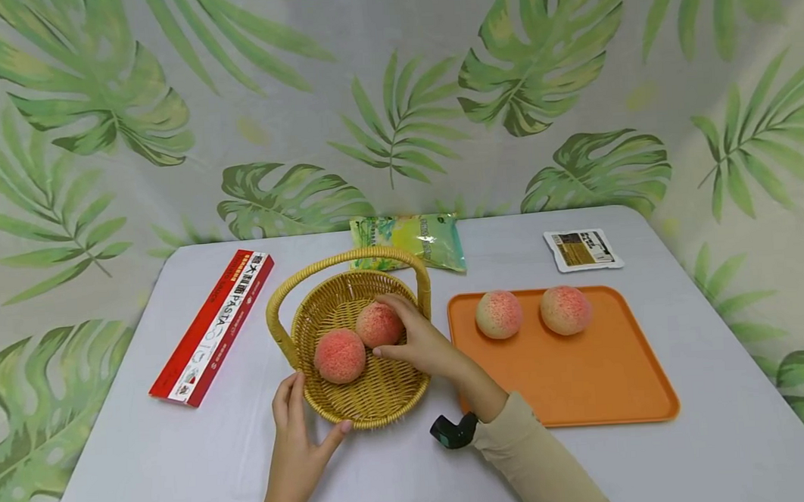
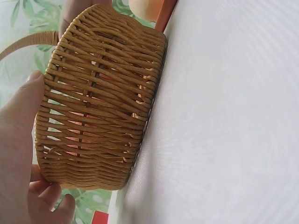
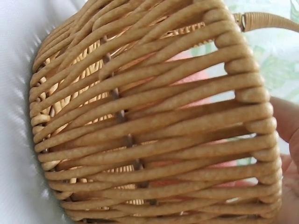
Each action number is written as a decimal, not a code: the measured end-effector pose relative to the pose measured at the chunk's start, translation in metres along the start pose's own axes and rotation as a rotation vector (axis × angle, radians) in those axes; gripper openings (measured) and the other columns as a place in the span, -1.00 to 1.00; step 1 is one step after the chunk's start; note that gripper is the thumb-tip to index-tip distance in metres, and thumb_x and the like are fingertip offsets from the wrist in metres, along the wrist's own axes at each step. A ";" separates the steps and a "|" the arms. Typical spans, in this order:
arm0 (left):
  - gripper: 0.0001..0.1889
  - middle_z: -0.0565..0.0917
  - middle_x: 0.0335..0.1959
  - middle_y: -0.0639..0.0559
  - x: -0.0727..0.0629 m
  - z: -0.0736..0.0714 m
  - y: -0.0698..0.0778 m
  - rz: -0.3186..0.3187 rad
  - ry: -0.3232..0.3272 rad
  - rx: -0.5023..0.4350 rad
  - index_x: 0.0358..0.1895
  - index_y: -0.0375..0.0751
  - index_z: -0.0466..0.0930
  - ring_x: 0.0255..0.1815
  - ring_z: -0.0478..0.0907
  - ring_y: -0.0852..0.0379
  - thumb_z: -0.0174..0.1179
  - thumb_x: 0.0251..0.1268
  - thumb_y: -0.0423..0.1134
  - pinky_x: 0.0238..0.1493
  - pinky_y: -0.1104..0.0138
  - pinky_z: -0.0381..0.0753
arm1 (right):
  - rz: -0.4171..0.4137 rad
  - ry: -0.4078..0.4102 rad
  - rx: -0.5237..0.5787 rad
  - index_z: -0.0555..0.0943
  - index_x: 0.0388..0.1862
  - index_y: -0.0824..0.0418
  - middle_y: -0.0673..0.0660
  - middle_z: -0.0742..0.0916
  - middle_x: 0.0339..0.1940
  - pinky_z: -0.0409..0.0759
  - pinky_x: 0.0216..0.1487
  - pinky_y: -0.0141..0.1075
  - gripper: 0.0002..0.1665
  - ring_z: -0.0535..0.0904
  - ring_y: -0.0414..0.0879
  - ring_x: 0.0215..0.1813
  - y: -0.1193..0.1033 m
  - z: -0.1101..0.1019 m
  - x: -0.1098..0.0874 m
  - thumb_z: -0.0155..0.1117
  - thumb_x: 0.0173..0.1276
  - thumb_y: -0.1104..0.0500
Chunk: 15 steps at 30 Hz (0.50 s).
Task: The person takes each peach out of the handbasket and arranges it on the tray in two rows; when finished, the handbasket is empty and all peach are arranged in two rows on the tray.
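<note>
A round wicker basket [image 1: 376, 415] with a tall arched handle stands upright on the table. Two pink peaches are inside it: a left peach [image 1: 340, 356] and, beside it, a right peach [image 1: 376, 325]. My right hand [image 1: 423, 345] reaches over the basket's right rim and holds the right peach between thumb and fingers. With my left hand [image 1: 299, 446] I grip the near left rim, thumb in front and fingers round the left side. In the right wrist view, the basket's weave [image 3: 154, 121] mostly hides the peaches, and only part of the right hand [image 3: 287, 123] shows.
An orange tray [image 1: 573, 386] to the right bears a peach [image 1: 498, 314] and another peach [image 1: 566, 310]. Left lies a red pasta box [image 1: 215, 325]. Behind the basket is a green-yellow packet [image 1: 436, 242]; a small white pouch [image 1: 583, 250] lies at the back right.
</note>
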<state>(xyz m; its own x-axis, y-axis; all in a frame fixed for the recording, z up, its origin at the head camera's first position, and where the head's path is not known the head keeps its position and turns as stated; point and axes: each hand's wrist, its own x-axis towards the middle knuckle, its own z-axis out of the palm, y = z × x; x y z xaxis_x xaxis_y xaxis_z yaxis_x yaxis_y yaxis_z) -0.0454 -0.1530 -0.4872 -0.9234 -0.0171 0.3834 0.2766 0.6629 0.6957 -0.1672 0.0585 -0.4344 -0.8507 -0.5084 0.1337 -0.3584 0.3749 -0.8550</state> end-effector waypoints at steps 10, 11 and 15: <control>0.04 0.03 0.27 -0.19 0.000 -0.001 0.001 -0.003 0.000 0.000 0.37 -0.33 -0.06 0.25 0.05 -0.08 0.43 -0.16 -0.13 0.09 -0.01 0.21 | 0.081 -0.028 0.006 0.18 0.34 0.12 0.17 0.16 0.37 0.26 0.15 -0.06 -0.19 0.18 0.06 0.29 0.001 0.004 0.008 0.32 0.14 0.18; 0.04 0.03 0.27 -0.19 0.000 -0.001 0.002 -0.003 0.000 0.000 0.37 -0.33 -0.06 0.25 0.05 -0.07 0.43 -0.16 -0.13 0.09 0.00 0.21 | 0.084 -0.030 0.010 0.18 0.34 0.13 0.18 0.16 0.37 0.25 0.16 -0.06 -0.19 0.16 0.05 0.29 0.001 0.004 0.009 0.32 0.14 0.18; 0.04 0.04 0.27 -0.20 0.000 -0.001 0.002 0.009 0.006 0.001 0.37 -0.35 -0.05 0.24 0.06 -0.08 0.43 -0.17 -0.14 0.09 0.03 0.21 | 0.108 -0.041 0.022 0.21 0.32 0.17 0.20 0.12 0.38 0.21 0.18 -0.05 -0.23 0.10 0.06 0.32 0.002 0.006 0.013 0.30 0.14 0.23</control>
<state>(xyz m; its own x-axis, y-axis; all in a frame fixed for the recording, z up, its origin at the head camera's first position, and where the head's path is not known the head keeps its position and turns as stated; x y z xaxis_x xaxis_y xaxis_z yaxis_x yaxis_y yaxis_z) -0.0445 -0.1524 -0.4851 -0.9193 -0.0160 0.3933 0.2845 0.6635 0.6920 -0.1768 0.0479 -0.4378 -0.8674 -0.4973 0.0199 -0.2565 0.4125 -0.8741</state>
